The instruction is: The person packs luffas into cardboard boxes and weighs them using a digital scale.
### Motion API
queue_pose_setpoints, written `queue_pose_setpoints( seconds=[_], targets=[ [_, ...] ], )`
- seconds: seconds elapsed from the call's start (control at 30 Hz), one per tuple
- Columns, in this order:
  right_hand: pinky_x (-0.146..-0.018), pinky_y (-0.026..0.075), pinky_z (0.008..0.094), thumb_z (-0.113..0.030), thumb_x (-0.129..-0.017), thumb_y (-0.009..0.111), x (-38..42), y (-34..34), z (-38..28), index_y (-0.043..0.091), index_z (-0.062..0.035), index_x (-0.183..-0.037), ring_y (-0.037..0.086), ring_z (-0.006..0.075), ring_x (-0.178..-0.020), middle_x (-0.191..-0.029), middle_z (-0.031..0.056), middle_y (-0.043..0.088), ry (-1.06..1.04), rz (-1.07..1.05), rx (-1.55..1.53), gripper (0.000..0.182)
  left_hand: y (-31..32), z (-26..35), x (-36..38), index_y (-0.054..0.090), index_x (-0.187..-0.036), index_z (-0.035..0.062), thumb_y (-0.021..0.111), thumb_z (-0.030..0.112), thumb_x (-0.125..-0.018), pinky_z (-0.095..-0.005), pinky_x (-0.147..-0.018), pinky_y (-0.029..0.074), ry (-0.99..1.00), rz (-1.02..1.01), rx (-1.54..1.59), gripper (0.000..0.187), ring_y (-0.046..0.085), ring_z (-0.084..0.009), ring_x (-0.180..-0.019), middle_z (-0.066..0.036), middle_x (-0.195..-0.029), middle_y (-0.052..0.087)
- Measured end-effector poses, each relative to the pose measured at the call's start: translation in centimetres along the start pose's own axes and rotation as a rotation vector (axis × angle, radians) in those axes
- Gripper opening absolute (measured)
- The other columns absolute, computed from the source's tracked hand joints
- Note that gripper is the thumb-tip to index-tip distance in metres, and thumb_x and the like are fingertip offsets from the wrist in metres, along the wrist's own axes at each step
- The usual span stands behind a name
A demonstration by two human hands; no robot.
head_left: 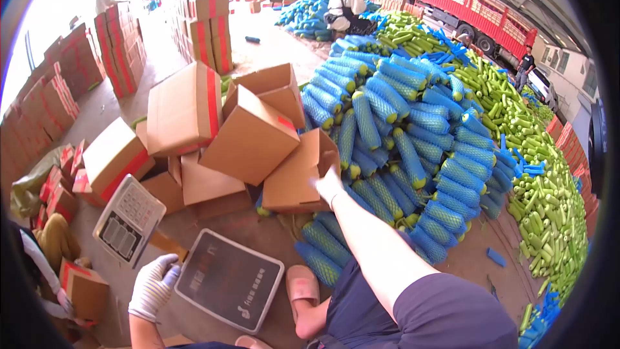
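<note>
My left hand (155, 286), in a striped work glove, is beside the near left edge of a platform scale (230, 279), its fingers apart and holding nothing. My right hand (329, 187) reaches forward to the edge of an open cardboard box (294, 184); it is blurred and its fingers are hard to make out. To the right of that box lies a large pile of green vegetables in blue net sleeves (407, 155). The scale's display panel (129, 220) stands tilted at the platform's far left corner.
Several cardboard boxes (184, 113) are heaped ahead. Loose green vegetables (549, 213) spread along the right. At the lower left, a person's gloved hands (64, 304) are by a small box (87, 291). Another person (349, 3) is behind the pile, and a red truck (452, 3) stands farther back.
</note>
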State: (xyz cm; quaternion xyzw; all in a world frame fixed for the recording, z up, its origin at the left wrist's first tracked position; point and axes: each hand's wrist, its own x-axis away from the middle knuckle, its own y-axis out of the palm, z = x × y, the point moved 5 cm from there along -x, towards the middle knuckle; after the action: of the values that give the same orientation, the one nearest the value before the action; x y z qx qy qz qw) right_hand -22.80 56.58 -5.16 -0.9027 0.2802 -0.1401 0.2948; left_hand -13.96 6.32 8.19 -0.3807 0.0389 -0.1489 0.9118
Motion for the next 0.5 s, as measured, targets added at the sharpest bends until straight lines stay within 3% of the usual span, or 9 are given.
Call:
queue_pose_setpoints(
  seconds=[0.03,0.1,0.17,0.23,0.33,0.4,0.43,0.5],
  targets=[
    [-0.098,0.046,0.0402,-0.031,-0.079,0.074,-0.8,1.6,2.5,0.059,0.0077,-0.121,0.059,0.0397,-0.114,-0.117,0.0268,0.063,0.110,-0.261,0.088,0.059,-0.2,0.4,-0.1,0.063,-0.121,-0.0002,0.065,0.010,-0.091,-0.0275,-0.077,0.052,-0.075,-0.030,-0.055,0.031,0.064,-0.0125,-0.082,-0.007,-0.089,0.068],
    [-0.094,0.048,0.0409,-0.031,-0.083,0.068,-1.1,2.7,3.4,0.066,0.0060,-0.109,0.064,0.0384,-0.106,-0.107,0.0245,0.068,-0.032,-0.295,0.195,0.045,0.0,-1.0,-0.7,0.062,-0.122,0.0002,0.066,0.011,-0.090,-0.0285,-0.080,0.052,-0.094,-0.033,-0.022,0.034,0.065,-0.0149,-0.086,-0.010,-0.095,0.070],
    [-0.090,0.049,0.0434,-0.032,-0.086,0.061,-0.2,1.0,3.4,0.066,0.0023,-0.107,0.064,0.0378,-0.104,-0.107,0.0239,0.068,-0.111,-0.136,0.096,0.040,-0.5,-0.7,-0.4,0.063,-0.121,0.0002,0.066,0.012,-0.090,-0.0302,-0.083,0.052,-0.114,-0.016,-0.024,0.034,0.066,-0.0191,-0.090,-0.013,-0.099,0.070],
    [-0.081,0.047,0.0487,-0.034,-0.085,0.060,1.9,-3.2,1.6,0.063,-0.0017,-0.089,0.063,0.0419,-0.092,-0.094,0.0258,0.065,-0.176,0.019,0.165,0.033,-0.9,-0.4,-0.9,0.063,-0.120,0.0002,0.067,0.013,-0.089,-0.0319,-0.086,0.052,-0.138,-0.006,-0.019,0.034,0.067,-0.0232,-0.094,-0.016,-0.103,0.070],
    [-0.065,0.047,0.0460,-0.025,-0.087,0.063,9.5,-12.1,-3.4,0.058,-0.0023,-0.076,0.061,0.0427,-0.072,-0.076,0.0241,0.061,-0.514,0.222,0.157,0.026,-1.4,-0.2,-1.3,0.065,-0.115,-0.0006,0.066,0.017,-0.087,-0.0388,-0.097,0.047,0.111,0.050,-0.167,0.034,0.063,-0.0351,-0.111,-0.021,-0.114,0.067],
    [-0.063,0.047,0.0445,-0.026,-0.088,0.063,13.6,-16.3,-4.3,0.062,0.0002,-0.082,0.060,0.0423,-0.068,-0.073,0.0248,0.061,-0.505,0.239,0.220,0.027,-1.3,0.0,-1.2,0.063,-0.116,-0.0033,0.062,0.016,-0.091,-0.0380,-0.099,0.046,0.113,0.075,-0.168,0.032,0.062,-0.0354,-0.113,-0.021,-0.117,0.066],
    [-0.063,0.047,0.0434,-0.028,-0.088,0.064,15.9,-17.6,-5.5,0.063,0.0022,-0.084,0.060,0.0413,-0.067,-0.073,0.0249,0.061,-0.598,0.278,0.297,0.030,-1.1,-0.4,-1.2,0.062,-0.119,-0.0034,0.060,0.016,-0.093,-0.0373,-0.098,0.046,0.110,0.065,-0.171,0.032,0.062,-0.0331,-0.112,-0.019,-0.118,0.066],
    [-0.064,0.046,0.0419,-0.024,-0.087,0.063,18.6,-19.3,-6.1,0.064,0.0034,-0.088,0.059,0.0403,-0.067,-0.073,0.0232,0.060,-0.576,0.111,0.237,0.028,-1.5,-0.5,-0.7,0.061,-0.123,-0.0020,0.062,0.018,-0.095,-0.0340,-0.097,0.047,-0.025,0.024,-0.093,0.034,0.063,-0.0243,-0.110,-0.016,-0.118,0.067]
  ],
)
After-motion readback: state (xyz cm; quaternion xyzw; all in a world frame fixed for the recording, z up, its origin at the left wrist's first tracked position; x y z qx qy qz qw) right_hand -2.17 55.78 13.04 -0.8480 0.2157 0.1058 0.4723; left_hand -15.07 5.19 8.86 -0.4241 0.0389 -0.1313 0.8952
